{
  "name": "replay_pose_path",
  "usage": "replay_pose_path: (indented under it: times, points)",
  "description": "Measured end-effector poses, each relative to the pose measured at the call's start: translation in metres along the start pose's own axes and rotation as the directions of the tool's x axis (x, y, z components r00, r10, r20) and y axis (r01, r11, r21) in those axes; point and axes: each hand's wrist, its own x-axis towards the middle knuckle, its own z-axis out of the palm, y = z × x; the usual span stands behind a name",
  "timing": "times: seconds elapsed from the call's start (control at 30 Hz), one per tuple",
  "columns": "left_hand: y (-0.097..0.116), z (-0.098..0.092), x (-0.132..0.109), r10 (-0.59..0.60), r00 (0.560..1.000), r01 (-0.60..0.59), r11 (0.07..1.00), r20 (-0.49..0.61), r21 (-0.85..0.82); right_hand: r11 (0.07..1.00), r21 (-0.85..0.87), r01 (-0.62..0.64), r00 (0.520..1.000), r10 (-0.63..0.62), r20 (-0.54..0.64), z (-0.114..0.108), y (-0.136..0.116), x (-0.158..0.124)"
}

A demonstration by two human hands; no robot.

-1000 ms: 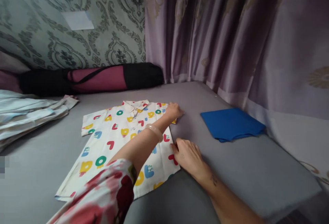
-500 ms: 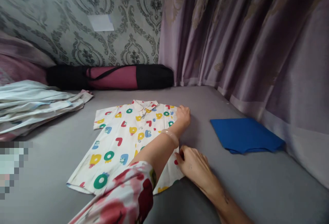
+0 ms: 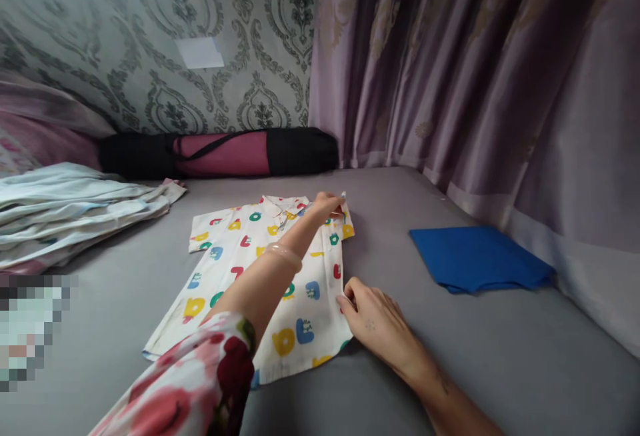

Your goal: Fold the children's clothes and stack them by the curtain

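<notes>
On the left of the grey bed (image 3: 450,363) lies a pile of pale clothes (image 3: 75,209), with a pink-and-black rolled mat (image 3: 220,154) against the wall behind it; neither is touched. In the middle, the printed shirt (image 3: 235,269) lies flat, front up, collar away from the person, its right sleeve turned in over the body. The left hand (image 3: 327,204) reaches across the shirt to the far right shoulder, fingers closed in a pinch on the turned-in cloth beside the collar; a pale bangle (image 3: 284,255) sits on that wrist. The right hand (image 3: 370,319) is lower on the same side, its fingertips (image 3: 345,301) drawn together and pinching the shirt's long edge near the hem. Farther right, well apart, a folded blue cloth (image 3: 477,259) lies near the curtain (image 3: 475,89).

The work looks like a lengthwise fold down the shirt's right side. To do it well, both pinches should sit on one line, so the crease runs straight from shoulder to hem and parallel to the buttons. The cloth wants to be taut between the hands; it should be laid down rather than dragged, or the layer beneath will ruck. A flat palm would then press the fold outward, leaving no ridge.
</notes>
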Motion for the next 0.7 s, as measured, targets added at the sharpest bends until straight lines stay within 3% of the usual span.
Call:
replay_pose_path:
  times: [0.27, 0.47, 0.7]
  points:
    - [-0.014, -0.06, -0.014, -0.02, 0.999, 0.004, 0.925, -0.038, -0.379, 0.993, 0.109, 0.053, 0.998, -0.05, -0.036, 0.0, -0.011, -0.007]
    - [-0.033, -0.089, -0.019, -0.028, 0.998, -0.003, 0.867, -0.054, -0.499, 0.976, 0.161, 0.145, 0.988, -0.135, -0.073, 0.005, -0.019, -0.013]
    - [-0.055, -0.114, -0.03, -0.109, 0.991, 0.049, 0.831, -0.075, -0.555, 0.94, 0.081, 0.331, 0.94, -0.321, -0.111, 0.019, -0.022, -0.019]
